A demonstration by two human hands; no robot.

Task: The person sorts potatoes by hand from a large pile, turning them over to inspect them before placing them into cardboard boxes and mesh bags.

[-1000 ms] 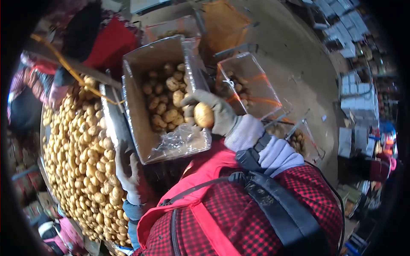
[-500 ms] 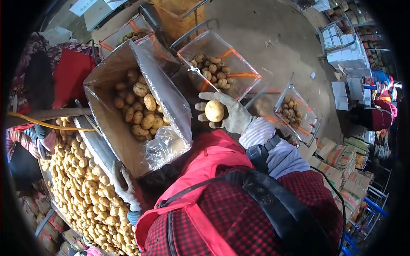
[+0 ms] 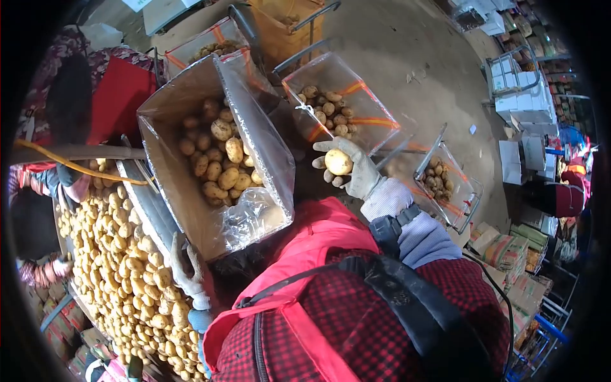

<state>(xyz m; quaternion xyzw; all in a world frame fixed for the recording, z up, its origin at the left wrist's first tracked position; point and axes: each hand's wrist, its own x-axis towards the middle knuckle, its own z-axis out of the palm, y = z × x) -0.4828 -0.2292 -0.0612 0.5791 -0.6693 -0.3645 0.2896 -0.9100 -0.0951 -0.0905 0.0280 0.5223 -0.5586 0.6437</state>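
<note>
My right hand (image 3: 361, 173), in a grey glove, holds a single potato (image 3: 338, 162) in its curled fingers, near the corner of a clear-lined crate (image 3: 375, 95). My left hand (image 3: 189, 272), also gloved, rests by the metal table edge beside the large potato pile (image 3: 127, 280), with thumb and finger apart and nothing visible between them. Between my hands stands a tall plastic-lined carton (image 3: 254, 121) with potatoes (image 3: 223, 165) at its bottom and crumpled clear film (image 3: 248, 219) over its near corner.
Another lined crate (image 3: 455, 204) with potatoes stands at the right, and an orange-lined one (image 3: 261, 19) behind. A co-worker's sleeve (image 3: 39, 274) reaches to the pile at far left. White cartons (image 3: 519, 95) and stacked sacks (image 3: 509, 251) stand at the right.
The view has shifted, so the boxes appear further right. My right hand still holds the potato, its fingers slightly more curled. A co-worker's hand has appeared at the pile's left edge.
</note>
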